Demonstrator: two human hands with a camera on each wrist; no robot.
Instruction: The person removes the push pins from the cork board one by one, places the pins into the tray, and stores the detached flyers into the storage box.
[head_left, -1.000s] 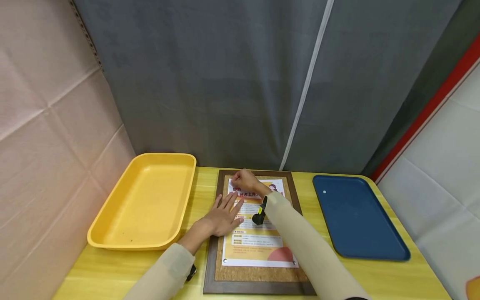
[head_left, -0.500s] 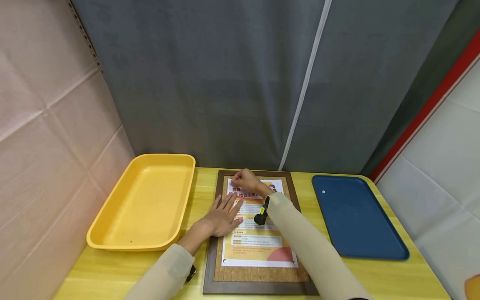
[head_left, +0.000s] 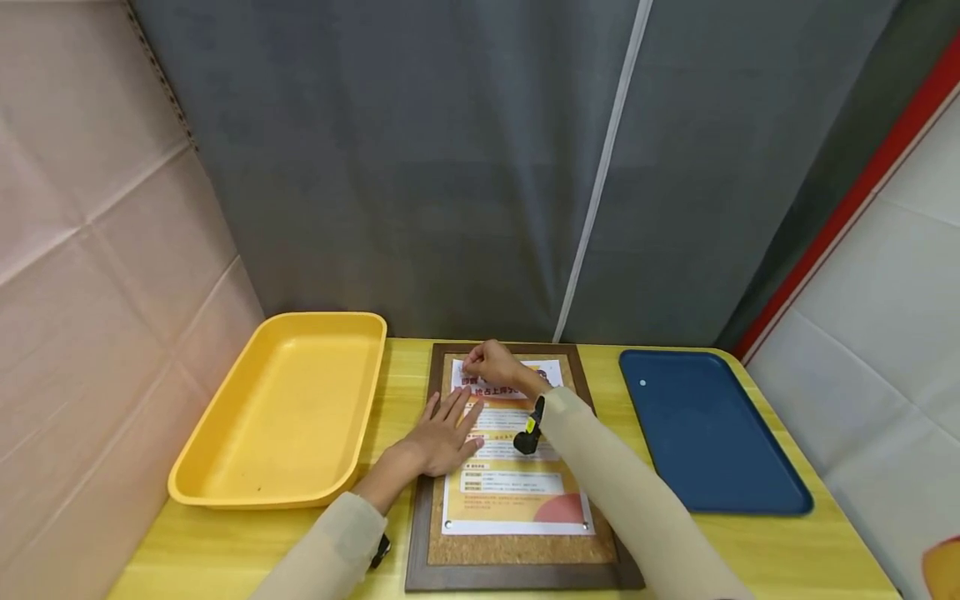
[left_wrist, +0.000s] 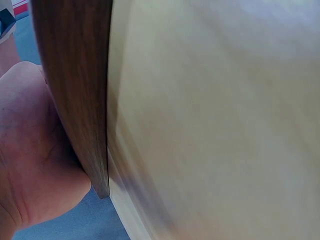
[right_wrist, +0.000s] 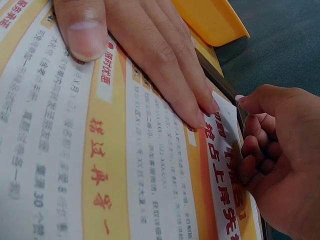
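A printed poster (head_left: 511,490) lies on a brown-framed corkboard (head_left: 517,550), with a round metal thumbtack (head_left: 448,524) at its lower left corner and another thumbtack (head_left: 586,526) at the lower right. My left hand (head_left: 442,433) rests on the poster's left side, fingers straight and spread; its heel reaches over the frame (left_wrist: 80,85). At the upper left corner is my right hand (head_left: 495,365), its fingers curled and the thumb (right_wrist: 265,99) reaching to the paper's edge. Whatever sits under those fingertips is hidden, so I cannot tell what they hold.
Left of the board stands a deep yellow tray (head_left: 288,417). A flat blue tray (head_left: 720,433) lies to the right, with a small whitish round thing (head_left: 642,383) near its upper left corner. A dark grey curtain (head_left: 420,183) hangs behind the yellowish table (head_left: 247,550).
The head view has shifted slightly. Both hands keep their places on the poster, the right wrist turning only a little.
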